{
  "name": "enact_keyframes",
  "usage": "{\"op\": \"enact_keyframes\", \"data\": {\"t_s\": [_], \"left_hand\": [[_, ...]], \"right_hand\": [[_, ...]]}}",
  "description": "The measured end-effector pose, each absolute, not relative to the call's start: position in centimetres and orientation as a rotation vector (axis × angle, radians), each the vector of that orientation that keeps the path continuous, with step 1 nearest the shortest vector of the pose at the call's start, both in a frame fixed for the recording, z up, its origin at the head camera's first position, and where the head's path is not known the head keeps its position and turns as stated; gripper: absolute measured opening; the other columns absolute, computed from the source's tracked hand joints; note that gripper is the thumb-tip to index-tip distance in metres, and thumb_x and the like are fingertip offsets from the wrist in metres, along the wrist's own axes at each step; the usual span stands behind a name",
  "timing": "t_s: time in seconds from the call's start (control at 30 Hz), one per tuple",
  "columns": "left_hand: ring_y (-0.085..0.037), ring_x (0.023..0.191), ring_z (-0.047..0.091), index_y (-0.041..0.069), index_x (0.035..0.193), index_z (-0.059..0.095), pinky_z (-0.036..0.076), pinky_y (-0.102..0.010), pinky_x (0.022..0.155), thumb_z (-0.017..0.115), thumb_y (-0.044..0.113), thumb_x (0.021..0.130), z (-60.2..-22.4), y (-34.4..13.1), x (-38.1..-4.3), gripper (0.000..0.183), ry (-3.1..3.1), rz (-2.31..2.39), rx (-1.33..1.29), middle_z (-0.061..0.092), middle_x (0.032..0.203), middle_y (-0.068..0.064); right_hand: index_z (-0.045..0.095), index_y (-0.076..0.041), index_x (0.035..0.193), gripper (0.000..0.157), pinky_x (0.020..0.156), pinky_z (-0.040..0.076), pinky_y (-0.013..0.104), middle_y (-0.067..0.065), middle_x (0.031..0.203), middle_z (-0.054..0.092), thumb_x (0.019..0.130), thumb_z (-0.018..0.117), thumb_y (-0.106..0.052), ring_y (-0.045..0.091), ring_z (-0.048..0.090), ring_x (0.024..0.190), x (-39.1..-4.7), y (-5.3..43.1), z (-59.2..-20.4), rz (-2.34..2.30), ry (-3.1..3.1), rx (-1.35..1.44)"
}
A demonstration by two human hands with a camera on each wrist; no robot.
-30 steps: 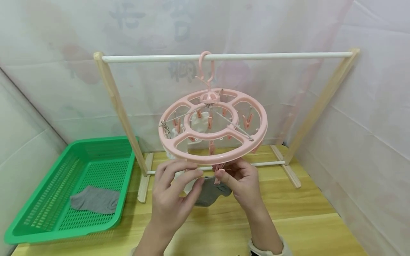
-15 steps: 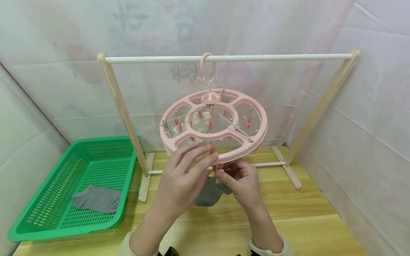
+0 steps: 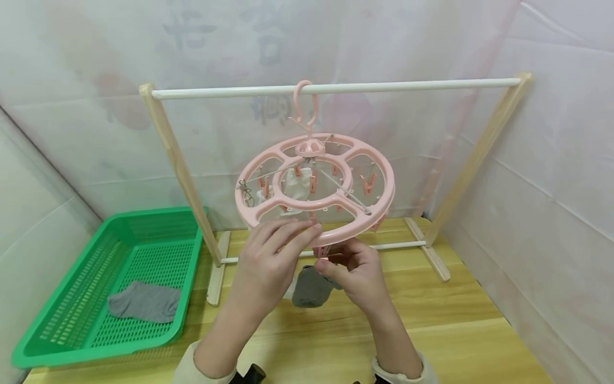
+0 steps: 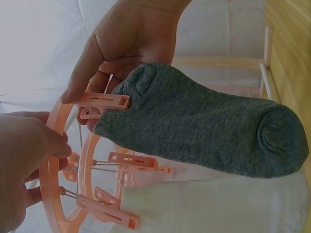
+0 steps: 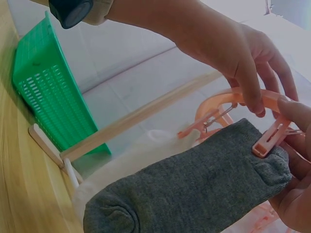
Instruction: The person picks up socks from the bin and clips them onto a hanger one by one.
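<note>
A pink round clip hanger (image 3: 387, 186) hangs by its hook. My left hand (image 3: 271, 261) grips the front of its rim, thumb and fingers on either side of the ring in the left wrist view. At that rim, my right hand (image 3: 362, 272) pinches a pink clothespin (image 4: 109, 100), its thumb on the peg's upper end. The clothespin bites the cuff of a grey sock (image 4: 204, 126), which dangles toe down below the ring. Beside it a white sock (image 4: 214, 206) hangs from another peg (image 4: 109, 213). Some right-hand fingers are hidden behind the grey sock's cuff.
A white rod (image 3: 422, 85) on wooden posts (image 3: 179, 170) bears the hanger. Left of the stand, a green basket (image 3: 62, 349) holds another grey sock (image 3: 144, 302). Several other pegs hang around the ring, and fabric walls (image 3: 542, 213) enclose the wooden table (image 3: 460, 341).
My left hand has moved right and up from beside the sock onto the hanger's front rim. The right hand keeps its hold at the clothespin; the view has shifted slightly.
</note>
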State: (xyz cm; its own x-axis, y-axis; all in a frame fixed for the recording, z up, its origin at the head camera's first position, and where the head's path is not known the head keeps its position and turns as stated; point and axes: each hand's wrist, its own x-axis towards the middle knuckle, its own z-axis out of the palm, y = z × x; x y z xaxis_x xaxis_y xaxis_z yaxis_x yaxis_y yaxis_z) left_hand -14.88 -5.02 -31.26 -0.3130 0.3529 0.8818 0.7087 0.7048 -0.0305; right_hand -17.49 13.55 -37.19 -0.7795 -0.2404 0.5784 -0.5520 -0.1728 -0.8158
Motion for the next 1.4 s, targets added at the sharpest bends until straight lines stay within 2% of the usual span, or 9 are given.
{"op": "enact_keyframes", "data": {"t_s": [0.2, 0.43, 0.67, 0.87, 0.97, 1.1, 1.23, 1.4], "left_hand": [[-0.024, 0.097, 0.067, 0.013, 0.111, 0.076, 0.054, -0.039, 0.09, 0.068, -0.005, 0.088, -31.1, -5.6, -14.9, 0.03, -1.935, -0.456, -0.809, 0.074, 0.1, 0.0], [-0.022, 0.094, 0.068, 0.014, 0.107, 0.076, 0.052, -0.044, 0.095, 0.066, -0.006, 0.088, -30.7, -6.5, -14.7, 0.03, -1.931, -0.433, -0.774, 0.074, 0.099, 0.001], [-0.023, 0.096, 0.069, 0.013, 0.106, 0.076, 0.048, -0.052, 0.101, 0.063, -0.007, 0.09, -30.5, -7.5, -14.5, 0.029, -1.926, -0.45, -0.772, 0.074, 0.1, -0.002], [-0.025, 0.097, 0.069, 0.013, 0.106, 0.076, 0.047, -0.053, 0.103, 0.065, -0.01, 0.087, -30.0, -8.4, -14.2, 0.032, -1.945, -0.447, -0.747, 0.075, 0.1, -0.002], [-0.025, 0.097, 0.069, 0.012, 0.106, 0.076, 0.048, -0.051, 0.101, 0.065, -0.012, 0.086, -29.9, -8.9, -14.1, 0.033, -1.95, -0.447, -0.744, 0.075, 0.1, -0.003], [-0.027, 0.096, 0.068, 0.011, 0.103, 0.076, 0.05, -0.047, 0.099, 0.059, -0.015, 0.086, -29.7, -9.5, -14.2, 0.036, -1.939, -0.469, -0.758, 0.075, 0.098, -0.004], [-0.027, 0.095, 0.068, 0.01, 0.1, 0.076, 0.049, -0.044, 0.101, 0.052, -0.016, 0.085, -29.5, -10.2, -14.3, 0.038, -1.938, -0.495, -0.755, 0.075, 0.097, -0.004], [-0.028, 0.101, 0.069, 0.009, 0.098, 0.076, 0.046, -0.041, 0.107, 0.055, -0.017, 0.085, -29.2, -11.0, -14.6, 0.036, -1.962, -0.512, -0.744, 0.076, 0.097, -0.004]], "right_hand": [[0.068, -0.002, 0.112, 0.03, 0.085, 0.058, 0.035, 0.015, 0.101, 0.069, 0.085, 0.079, -0.008, 0.026, 0.069, 0.095, -17.4, 13.3, -37.1, 2.036, -1.882, 0.935], [0.067, -0.002, 0.108, 0.026, 0.083, 0.058, 0.033, 0.013, 0.095, 0.065, 0.085, 0.078, -0.003, 0.021, 0.065, 0.085, -17.4, 13.3, -36.8, 1.965, -1.931, 0.915], [0.069, -0.004, 0.114, 0.033, 0.088, 0.058, 0.036, 0.012, 0.1, 0.072, 0.083, 0.078, 0.003, 0.022, 0.07, 0.096, -17.4, 14.0, -36.5, 1.83, -1.973, 0.91], [0.072, -0.004, 0.099, 0.018, 0.082, 0.058, 0.027, 0.005, 0.094, 0.074, 0.084, 0.076, 0.005, 0.016, 0.07, 0.089, -17.3, 15.5, -36.0, 1.752, -1.976, 0.85], [0.072, -0.001, 0.094, 0.014, 0.079, 0.057, 0.024, 0.003, 0.092, 0.074, 0.084, 0.074, 0.008, 0.012, 0.069, 0.085, -17.2, 16.2, -35.7, 1.754, -1.934, 0.805], [0.07, 0.007, 0.092, 0.013, 0.076, 0.057, 0.022, 0.007, 0.091, 0.075, 0.082, 0.071, 0.015, 0.012, 0.071, 0.083, -17.3, 16.9, -35.6, 1.822, -1.754, 0.771], [0.066, 0.016, 0.094, 0.013, 0.079, 0.056, 0.022, 0.01, 0.092, 0.075, 0.081, 0.068, 0.02, 0.016, 0.072, 0.086, -17.6, 17.3, -35.6, 1.883, -1.539, 0.762], [0.062, 0.023, 0.098, 0.022, 0.086, 0.056, 0.026, 0.013, 0.1, 0.073, 0.076, 0.067, 0.024, 0.019, 0.069, 0.094, -18.2, 17.8, -35.5, 1.763, -1.423, 0.708]]}}
